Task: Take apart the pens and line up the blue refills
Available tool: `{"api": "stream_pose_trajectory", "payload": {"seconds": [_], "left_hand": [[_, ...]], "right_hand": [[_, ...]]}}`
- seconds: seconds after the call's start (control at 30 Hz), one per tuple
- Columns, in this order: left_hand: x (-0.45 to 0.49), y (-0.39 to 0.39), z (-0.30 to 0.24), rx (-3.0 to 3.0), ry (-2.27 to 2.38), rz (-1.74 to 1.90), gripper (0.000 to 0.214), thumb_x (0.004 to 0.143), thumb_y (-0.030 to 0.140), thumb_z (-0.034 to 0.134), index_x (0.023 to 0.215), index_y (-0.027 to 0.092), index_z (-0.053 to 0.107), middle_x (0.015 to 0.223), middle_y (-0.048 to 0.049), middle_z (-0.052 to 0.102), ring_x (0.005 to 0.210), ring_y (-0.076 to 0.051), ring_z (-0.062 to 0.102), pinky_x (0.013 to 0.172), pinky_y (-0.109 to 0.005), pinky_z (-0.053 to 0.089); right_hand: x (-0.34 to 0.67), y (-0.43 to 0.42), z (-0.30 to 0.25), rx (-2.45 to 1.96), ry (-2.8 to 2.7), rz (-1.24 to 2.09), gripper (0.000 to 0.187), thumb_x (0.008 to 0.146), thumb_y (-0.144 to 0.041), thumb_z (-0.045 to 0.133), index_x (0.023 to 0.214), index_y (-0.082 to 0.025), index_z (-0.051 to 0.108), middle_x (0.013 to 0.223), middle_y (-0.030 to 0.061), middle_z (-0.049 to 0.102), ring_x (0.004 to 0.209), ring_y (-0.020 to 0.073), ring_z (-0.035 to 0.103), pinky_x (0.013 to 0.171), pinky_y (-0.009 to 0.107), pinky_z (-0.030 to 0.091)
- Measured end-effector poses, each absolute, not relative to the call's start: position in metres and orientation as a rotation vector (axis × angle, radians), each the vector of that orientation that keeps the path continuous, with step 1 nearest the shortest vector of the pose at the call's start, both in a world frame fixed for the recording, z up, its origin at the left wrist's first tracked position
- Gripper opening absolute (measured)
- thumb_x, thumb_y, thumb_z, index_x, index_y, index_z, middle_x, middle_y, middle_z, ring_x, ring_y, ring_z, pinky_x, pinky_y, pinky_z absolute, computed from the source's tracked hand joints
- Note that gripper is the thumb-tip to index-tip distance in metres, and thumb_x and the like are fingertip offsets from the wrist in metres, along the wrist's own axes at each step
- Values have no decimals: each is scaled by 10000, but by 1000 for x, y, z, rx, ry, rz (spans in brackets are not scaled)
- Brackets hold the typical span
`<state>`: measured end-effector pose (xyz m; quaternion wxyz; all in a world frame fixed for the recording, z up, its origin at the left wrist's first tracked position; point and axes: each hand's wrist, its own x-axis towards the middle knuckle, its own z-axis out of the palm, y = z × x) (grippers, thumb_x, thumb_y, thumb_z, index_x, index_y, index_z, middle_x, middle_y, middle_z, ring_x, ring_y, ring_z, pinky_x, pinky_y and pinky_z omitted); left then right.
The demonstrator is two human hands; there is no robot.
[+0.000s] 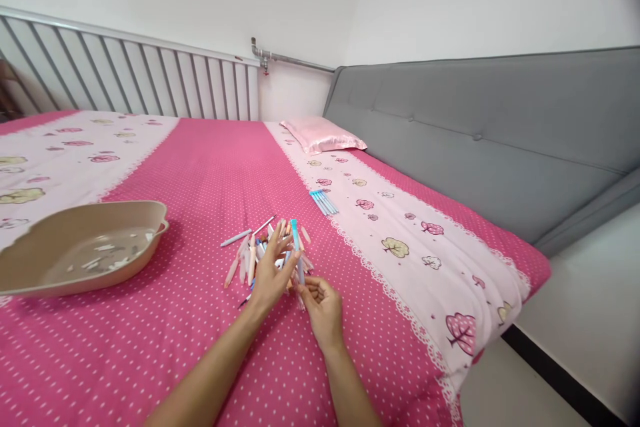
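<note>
A slim pen with a bright blue cap (pixel 295 235) stands nearly upright, its lower end pinched between the fingers of my right hand (pixel 324 310). Just left of it, my left hand (pixel 271 275) reaches over the pile with its fingers stretched apart. Its thumb comes close to the pen; whether they touch I cannot tell. Beneath and around both hands lies a loose pile of pens (pixel 243 259), mostly pale pink, white and blue, partly hidden by my left hand. Farther off to the right, several blue-topped pens (pixel 325 202) lie side by side in a row.
On the left sits a beige plastic basin (pixel 145 260) with small white and grey pieces in it. A pink polka-dot bedspread (pixel 210 353) covers the bed. A pink pillow (pixel 323 135) rests by the grey headboard (pixel 480 120); a white radiator (pixel 150 83) lines the wall.
</note>
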<state>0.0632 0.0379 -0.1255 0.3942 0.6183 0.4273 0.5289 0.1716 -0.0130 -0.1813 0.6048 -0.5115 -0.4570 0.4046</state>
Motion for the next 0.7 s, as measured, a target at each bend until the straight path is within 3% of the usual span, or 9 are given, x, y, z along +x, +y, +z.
{"api": "stream_pose_trajectory", "payload": {"seconds": [0.3,0.7], "left_hand": [[62,35,-123,1512,1109,1277,732,774,380,588,1408,270,238,1367,-98,446,1157,-227,502,911,-353,431],[64,35,-119,1539,1075,1305,635,813,378,536,1386,240,301,1321,-111,488,1190,-214,478,971,-354,381]], "right_hand": [[170,-15,-181,-1188,-1100,928,262,760,-385,618,879,-154,655,741,42,677,611,144,585,585,251,472],[171,-14,-179,-1201,-1102,932,277,761,-391,618,884,-146,654,759,47,679,599,137,573,573,240,463]]}}
